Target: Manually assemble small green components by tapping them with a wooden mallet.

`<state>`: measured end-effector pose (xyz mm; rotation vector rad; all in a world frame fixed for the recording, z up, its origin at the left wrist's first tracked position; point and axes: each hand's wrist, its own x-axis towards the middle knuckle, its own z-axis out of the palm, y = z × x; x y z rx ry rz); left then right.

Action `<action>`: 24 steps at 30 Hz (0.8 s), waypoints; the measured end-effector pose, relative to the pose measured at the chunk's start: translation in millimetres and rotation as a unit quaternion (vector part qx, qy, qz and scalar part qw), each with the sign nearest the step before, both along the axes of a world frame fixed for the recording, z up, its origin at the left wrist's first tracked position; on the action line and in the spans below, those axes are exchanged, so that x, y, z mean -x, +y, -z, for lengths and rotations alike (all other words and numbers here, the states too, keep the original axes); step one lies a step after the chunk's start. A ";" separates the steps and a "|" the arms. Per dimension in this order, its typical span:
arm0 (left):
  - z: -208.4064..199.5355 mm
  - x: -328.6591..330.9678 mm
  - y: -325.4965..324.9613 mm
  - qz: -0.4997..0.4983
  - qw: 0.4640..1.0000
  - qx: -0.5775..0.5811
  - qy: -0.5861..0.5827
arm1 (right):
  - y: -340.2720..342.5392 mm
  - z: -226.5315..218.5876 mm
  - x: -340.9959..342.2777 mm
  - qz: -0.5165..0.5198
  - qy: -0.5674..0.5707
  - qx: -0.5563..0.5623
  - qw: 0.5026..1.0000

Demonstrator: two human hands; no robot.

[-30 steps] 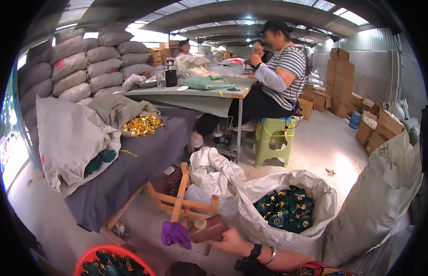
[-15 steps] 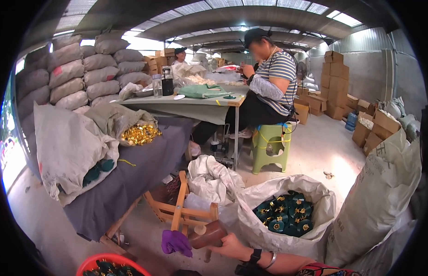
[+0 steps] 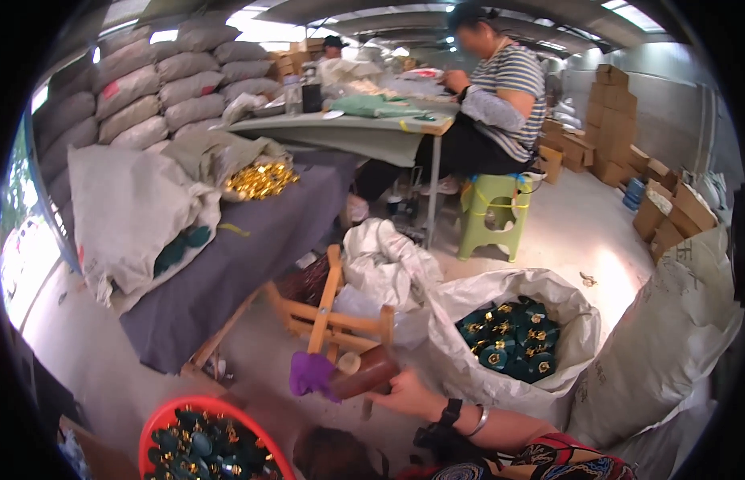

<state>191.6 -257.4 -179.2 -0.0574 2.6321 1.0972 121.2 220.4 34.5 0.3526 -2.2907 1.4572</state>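
Observation:
My right hand [image 3: 410,395], with a dark strap and a silver bangle at the wrist, has its fingers closed at the end of a brown block-like piece [image 3: 368,373]. This piece bears a pale round spot and lies against a wooden frame [image 3: 332,316] that is tilted over on the floor. A purple cloth-like item [image 3: 312,374] touches its other end. My left hand is out of sight. Near the lower edge a red basin [image 3: 151,424] holds many dark green discs with gold-coloured fittings [image 3: 204,444].
A white woven sack [image 3: 576,332] holds similar green and gold pieces; a tall full sack [image 3: 652,352] stands to its right. Left, a cloth-covered table [image 3: 228,288] bears sacks and gold pieces [image 3: 260,181]. A co-worker [image 3: 500,88] sits on a green stool [image 3: 494,216].
My view has tipped down and turned slightly left, so more of the red basin shows. My right hand stays at the brown piece.

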 end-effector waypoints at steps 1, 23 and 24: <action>23.9 -13.5 -18.2 -0.074 0.989 -0.124 -0.024 | -3.7 -2.6 3.0 0.001 0.005 0.002 1.000; -176.3 166.1 198.6 -0.031 0.910 -0.254 0.327 | -5.9 -47.1 11.2 0.052 -0.079 0.173 0.980; -177.4 175.4 216.4 -0.005 0.900 -0.254 0.355 | -9.9 -53.3 13.7 0.065 -0.061 0.172 0.981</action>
